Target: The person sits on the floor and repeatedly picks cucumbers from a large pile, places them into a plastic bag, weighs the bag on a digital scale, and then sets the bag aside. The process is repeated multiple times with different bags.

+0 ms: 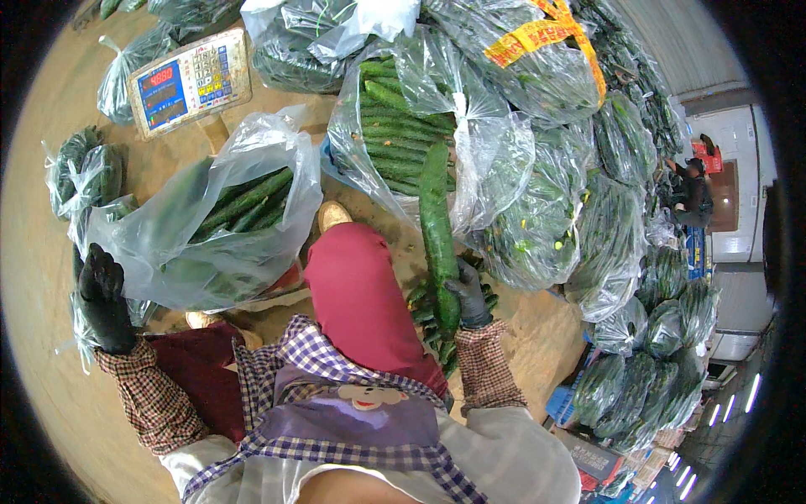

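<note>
My right hand (471, 293), in a black glove, grips a long green cucumber (434, 220) near its lower end. Its far end overlaps an open plastic bag of stacked cucumbers (403, 142). My left hand (104, 299), also black-gloved, is raised at the left beside a clear plastic bag (157, 233). Its fingers point up, and nothing shows in its grasp. That bag gapes open with several dark cucumbers (249, 205) inside. It appears to rest on a scale, whose platform is mostly hidden. Behind it stands the scale's display and keypad (190, 82).
Smaller tied bags (94, 170) sit on the floor at left. Filled bags (535, 208) crowd the front and right, one with orange printed tape (541, 38). Loose cucumbers (444, 353) lie beside my right leg. A person (692, 192) is far right, near a blue crate (696, 252).
</note>
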A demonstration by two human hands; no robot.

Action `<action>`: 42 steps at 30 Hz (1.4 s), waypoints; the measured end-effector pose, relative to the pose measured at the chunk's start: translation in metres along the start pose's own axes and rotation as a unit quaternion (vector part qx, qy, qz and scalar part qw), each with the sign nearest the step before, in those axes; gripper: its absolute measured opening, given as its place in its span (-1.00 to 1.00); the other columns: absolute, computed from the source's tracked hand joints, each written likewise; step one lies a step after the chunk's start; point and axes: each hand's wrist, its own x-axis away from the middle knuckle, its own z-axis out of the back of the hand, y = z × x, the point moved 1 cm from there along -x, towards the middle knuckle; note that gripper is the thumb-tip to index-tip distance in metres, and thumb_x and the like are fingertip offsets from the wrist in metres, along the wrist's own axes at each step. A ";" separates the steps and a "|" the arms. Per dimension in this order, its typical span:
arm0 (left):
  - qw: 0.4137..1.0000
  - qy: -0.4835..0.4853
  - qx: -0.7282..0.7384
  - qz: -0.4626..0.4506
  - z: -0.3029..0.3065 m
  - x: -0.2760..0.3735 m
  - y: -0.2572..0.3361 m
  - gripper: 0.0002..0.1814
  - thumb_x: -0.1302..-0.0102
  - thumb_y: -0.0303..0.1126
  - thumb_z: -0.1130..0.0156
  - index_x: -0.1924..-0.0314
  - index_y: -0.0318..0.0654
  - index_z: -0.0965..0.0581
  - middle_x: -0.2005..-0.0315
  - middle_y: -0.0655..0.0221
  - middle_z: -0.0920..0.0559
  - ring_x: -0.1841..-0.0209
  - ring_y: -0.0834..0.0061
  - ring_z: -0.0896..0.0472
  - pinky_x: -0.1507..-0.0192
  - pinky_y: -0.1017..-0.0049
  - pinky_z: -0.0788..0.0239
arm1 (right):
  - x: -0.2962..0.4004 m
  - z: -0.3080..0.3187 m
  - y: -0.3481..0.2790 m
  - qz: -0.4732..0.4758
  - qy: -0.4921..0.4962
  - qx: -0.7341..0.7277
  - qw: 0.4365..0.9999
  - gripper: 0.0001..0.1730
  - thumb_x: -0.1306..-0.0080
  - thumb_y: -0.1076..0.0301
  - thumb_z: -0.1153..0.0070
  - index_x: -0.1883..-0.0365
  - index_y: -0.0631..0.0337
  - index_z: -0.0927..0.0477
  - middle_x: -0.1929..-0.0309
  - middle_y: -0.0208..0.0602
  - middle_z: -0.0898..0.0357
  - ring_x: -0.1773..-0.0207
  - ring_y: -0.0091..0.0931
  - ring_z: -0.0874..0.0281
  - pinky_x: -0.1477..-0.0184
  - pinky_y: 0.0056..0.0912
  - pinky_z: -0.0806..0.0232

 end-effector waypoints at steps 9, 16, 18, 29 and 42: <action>1.000 -0.013 0.023 -0.007 0.025 -0.012 -0.002 -0.72 -0.10 -0.38 0.06 0.18 -0.37 -0.28 0.64 0.55 -0.25 0.69 0.78 -0.10 0.66 0.78 0.05 | -0.010 -0.035 -0.067 0.004 -0.100 -0.318 0.943 -0.38 0.02 0.18 0.01 0.04 0.35 -0.15 0.33 -0.13 -0.34 0.45 -0.37 -0.36 0.46 -0.35 -0.32; 0.987 -0.158 0.017 0.000 0.047 -0.029 -0.007 -0.73 -0.11 -0.34 0.07 0.21 -0.34 -0.32 0.61 0.55 -0.28 0.63 0.79 -0.17 0.60 0.80 -0.01 | -0.020 -0.029 -0.044 0.105 -0.214 -0.388 0.890 -0.27 0.08 0.14 0.02 0.00 0.40 -0.06 0.56 -0.34 -0.23 0.65 -0.56 -0.18 0.68 -0.55 -0.07; 0.991 -0.132 0.009 0.010 0.051 -0.033 -0.009 -0.69 -0.11 -0.34 0.06 0.15 -0.34 -0.31 0.56 0.53 -0.34 0.59 0.76 -0.22 0.55 0.78 -0.08 | -0.019 -0.027 -0.050 0.092 -0.267 -0.398 0.873 -0.25 0.06 0.11 0.03 -0.01 0.40 -0.05 0.58 -0.36 -0.22 0.67 -0.57 -0.17 0.68 -0.55 -0.08; 0.987 -0.156 -0.033 -0.033 0.091 -0.070 -0.018 -0.64 -0.16 -0.33 0.16 0.07 -0.38 -0.26 0.20 0.26 -0.41 0.29 0.58 -0.39 0.24 0.59 -0.25 | 0.052 0.098 0.070 -0.003 0.209 0.095 0.973 -0.37 0.11 0.44 -0.09 0.04 0.32 -0.15 0.27 -0.16 -0.37 0.32 -0.43 -0.39 0.31 -0.46 -0.31; 0.989 -0.077 -0.122 -0.013 0.034 -0.044 -0.034 -0.51 -0.16 -0.29 0.18 -0.08 -0.26 -0.06 0.06 0.20 -0.27 0.06 0.40 -0.27 0.07 0.44 -0.12 | 0.069 0.168 0.203 0.028 0.348 0.553 0.756 -0.45 -0.12 0.04 0.21 -0.01 0.16 -0.14 0.03 -0.24 -0.23 0.03 -0.28 -0.19 0.03 -0.22 -0.10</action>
